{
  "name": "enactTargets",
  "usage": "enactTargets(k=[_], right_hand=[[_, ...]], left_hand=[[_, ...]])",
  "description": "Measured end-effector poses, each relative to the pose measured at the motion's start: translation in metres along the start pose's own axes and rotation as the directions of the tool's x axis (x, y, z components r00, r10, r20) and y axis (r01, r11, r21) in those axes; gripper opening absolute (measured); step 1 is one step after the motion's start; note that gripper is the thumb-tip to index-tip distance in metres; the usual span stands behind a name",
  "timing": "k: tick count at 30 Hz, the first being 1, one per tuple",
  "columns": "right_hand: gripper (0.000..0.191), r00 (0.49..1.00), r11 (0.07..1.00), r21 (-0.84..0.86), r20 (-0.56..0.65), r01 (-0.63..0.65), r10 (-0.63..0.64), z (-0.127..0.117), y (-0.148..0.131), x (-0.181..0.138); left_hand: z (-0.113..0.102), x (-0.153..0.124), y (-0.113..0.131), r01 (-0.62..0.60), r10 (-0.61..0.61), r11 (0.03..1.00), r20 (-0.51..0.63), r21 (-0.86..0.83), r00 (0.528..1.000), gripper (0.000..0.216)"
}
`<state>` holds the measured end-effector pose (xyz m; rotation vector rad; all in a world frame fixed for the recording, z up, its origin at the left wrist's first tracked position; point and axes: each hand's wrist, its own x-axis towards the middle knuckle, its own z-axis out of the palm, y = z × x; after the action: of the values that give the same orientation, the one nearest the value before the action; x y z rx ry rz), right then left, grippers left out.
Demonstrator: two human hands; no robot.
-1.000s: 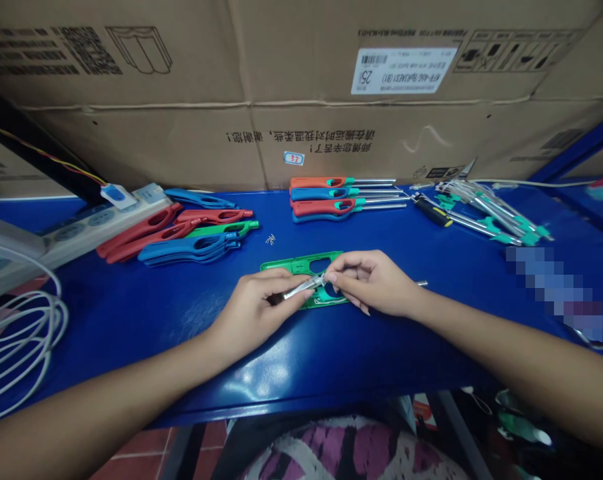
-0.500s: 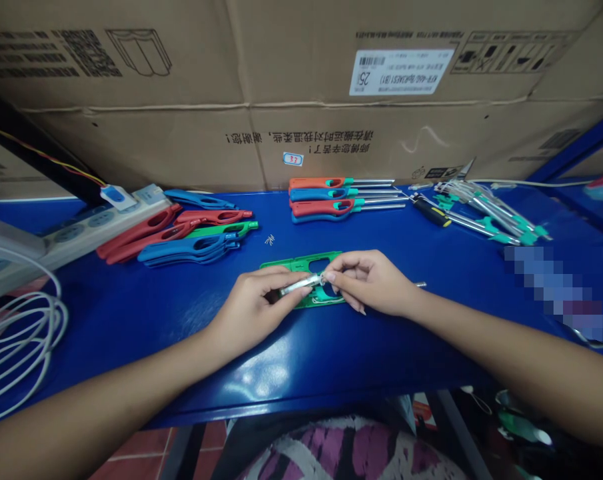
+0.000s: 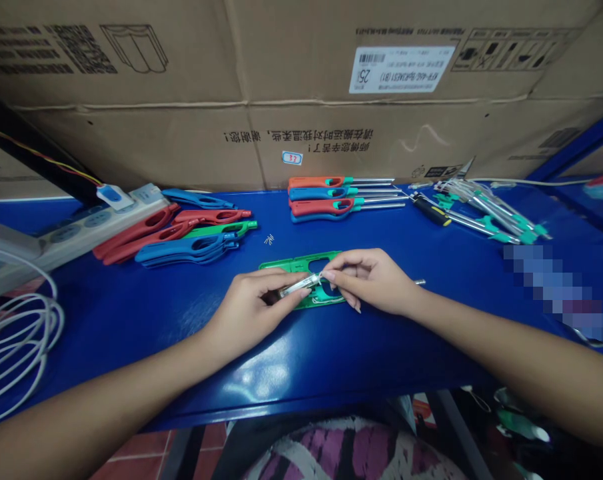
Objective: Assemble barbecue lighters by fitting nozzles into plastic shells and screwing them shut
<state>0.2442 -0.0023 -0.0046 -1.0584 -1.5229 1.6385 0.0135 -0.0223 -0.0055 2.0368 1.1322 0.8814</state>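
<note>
My left hand grips a slim, clear-and-silver tube, which looks like a lighter's fuel tank, between thumb and fingers. At the tube's right end, my right hand pinches with thumb and forefinger at a small pale tip; its exact form is too small to tell. Beneath both hands lies an open green lighter shell, with a teal part and a thin white wire or tube in its lower half. A metal rod end shows past my right wrist.
Red, green and blue handle shells lie at left by a power strip. Long-nosed lighters are stacked at the back. Small screws, a black-and-yellow screwdriver and metal rods with teal parts lie around. A cardboard box stands behind.
Hardly anything differs. Both hands keep their grip at the tube, and the fingers of my right hand have shifted slightly at its end.
</note>
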Motion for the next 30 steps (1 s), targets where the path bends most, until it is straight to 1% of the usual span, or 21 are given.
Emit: enactTargets(k=[4,8,11,13,15,18,19,21,23,25,27,30], right_hand=[[0.033,1.0,1.0,0.013,-0.011,-0.009,0.009,0.0,0.0,-0.001],[0.03,1.0,1.0,0.005,0.017,0.007,-0.007,0.0,0.001,-0.002],[0.03,1.0,1.0,-0.008,0.019,0.017,-0.017,0.0,0.0,-0.002],[0.031,1.0,0.999,-0.022,0.016,0.023,-0.023,0.0,0.0,-0.002],[0.032,0.999,0.999,-0.044,0.025,0.028,-0.027,0.0,0.0,-0.003],[0.033,0.999,0.996,-0.081,0.035,0.03,-0.027,-0.001,0.0,-0.005],[0.034,0.999,0.994,-0.105,0.029,0.041,-0.038,-0.002,0.0,-0.006],[0.031,0.994,0.977,-0.184,0.001,0.106,-0.108,-0.005,-0.001,-0.007],[0.025,0.974,0.927,-0.312,-0.019,0.21,-0.227,-0.009,-0.002,-0.008],[0.018,0.937,0.83,-0.459,0.012,0.316,-0.349,-0.012,-0.003,-0.008],[0.014,0.893,0.714,-0.568,0.087,0.409,-0.442,-0.015,-0.002,-0.008],[0.015,0.834,0.572,-0.64,0.212,0.513,-0.51,-0.016,-0.002,-0.008]], left_hand=[[0.0,0.0,0.001,-0.003,0.003,1.0,0.005,-0.007,1.0,0.023],[0.002,-0.001,0.0,-0.065,0.066,0.998,0.04,-0.024,0.997,0.021],[0.001,-0.001,0.0,-0.119,0.119,0.993,0.039,-0.009,0.992,0.022],[-0.001,-0.001,0.001,-0.161,0.16,0.986,0.032,0.034,0.987,0.022],[-0.006,-0.001,0.001,-0.227,0.226,0.968,0.022,0.106,0.974,0.023],[-0.014,-0.001,0.002,-0.329,0.325,0.92,0.056,0.213,0.944,0.025],[-0.017,-0.001,0.003,-0.337,0.328,0.912,0.08,0.233,0.941,0.026],[-0.023,-0.002,0.005,-0.315,0.293,0.916,0.123,0.249,0.948,0.023],[-0.028,-0.002,0.008,-0.292,0.257,0.924,0.166,0.247,0.952,0.018],[-0.031,-0.002,0.011,-0.306,0.247,0.915,0.232,0.263,0.941,0.015],[-0.033,-0.001,0.013,-0.325,0.23,0.889,0.299,0.323,0.926,0.016],[-0.033,-0.001,0.013,-0.331,0.182,0.849,0.36,0.412,0.915,0.019]])
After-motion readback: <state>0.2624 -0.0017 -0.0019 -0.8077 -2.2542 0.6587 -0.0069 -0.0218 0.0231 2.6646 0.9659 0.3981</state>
